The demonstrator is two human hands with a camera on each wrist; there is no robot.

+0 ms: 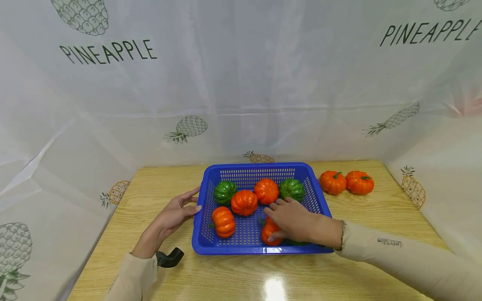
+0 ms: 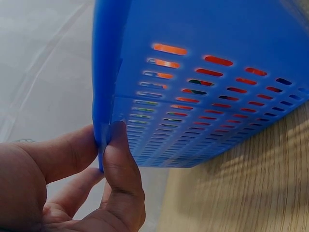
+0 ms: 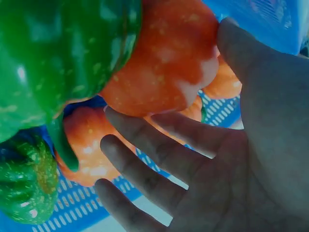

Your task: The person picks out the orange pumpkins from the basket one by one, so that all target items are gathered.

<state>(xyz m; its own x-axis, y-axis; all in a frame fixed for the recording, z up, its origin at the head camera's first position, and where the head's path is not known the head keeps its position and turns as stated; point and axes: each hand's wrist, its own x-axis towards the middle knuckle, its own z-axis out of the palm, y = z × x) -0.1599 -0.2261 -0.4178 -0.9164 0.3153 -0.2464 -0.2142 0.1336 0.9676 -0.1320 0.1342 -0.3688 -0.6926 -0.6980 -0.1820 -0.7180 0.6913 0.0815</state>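
Observation:
A blue plastic basket [image 1: 256, 251] with slotted sides holds several orange and green miniature pumpkins. My left hand [image 1: 175, 215] pinches the basket's left rim [image 2: 104, 72] between thumb and fingers, as the left wrist view shows. Inside the basket's front right part, my right hand [image 1: 295, 221] reaches over an orange pumpkin [image 1: 269, 230]. Its thumb touches that pumpkin [image 3: 164, 63] while the other fingers spread out nearly straight alongside. Close by lies a green pumpkin [image 3: 63, 58], mostly hidden under the hand in the head view. Another green pumpkin [image 1: 292, 190] sits just beyond the fingertips.
Two orange pumpkins, one nearer [image 1: 333, 182] and one farther right [image 1: 360, 182], lie on the wooden table [image 1: 180, 276] right of the basket. A black curved piece [image 1: 170, 257] is by my left wrist. White pineapple-print sheeting [image 1: 241, 83] surrounds the table's back and sides.

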